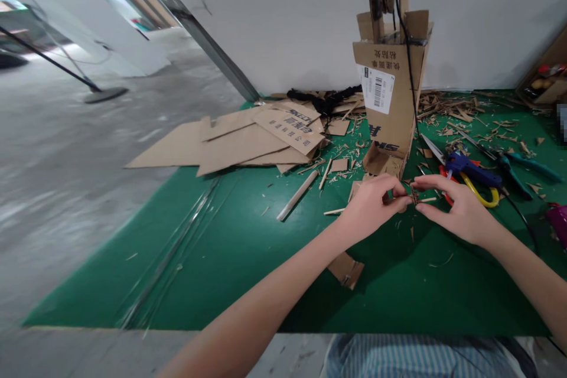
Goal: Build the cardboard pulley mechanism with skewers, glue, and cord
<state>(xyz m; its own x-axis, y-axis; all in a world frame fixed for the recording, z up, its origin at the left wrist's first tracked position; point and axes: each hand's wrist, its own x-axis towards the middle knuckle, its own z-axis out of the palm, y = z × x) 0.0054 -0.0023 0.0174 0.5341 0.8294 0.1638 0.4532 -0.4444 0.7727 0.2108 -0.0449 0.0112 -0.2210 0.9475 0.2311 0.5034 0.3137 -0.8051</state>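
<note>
My left hand (pixel 372 205) and my right hand (pixel 456 209) meet over the green mat (pixel 248 260), fingertips pinched together on a small brown piece (pixel 415 196) with a thin wooden stick through it. Both hands are closed in a pinch on it. Just behind them stands a tall cardboard tower (pixel 392 77) with a barcode label, a wheel at its top and a black cord hanging down its side.
Flat cardboard sheets (pixel 239 139) lie at the mat's back left. A wooden stick (pixel 297 195) and scraps lie in the middle. A blue glue gun (pixel 472 170), scissors and teal pliers (pixel 527 166) lie to the right. A folded cardboard bit (pixel 346 270) sits under my left forearm.
</note>
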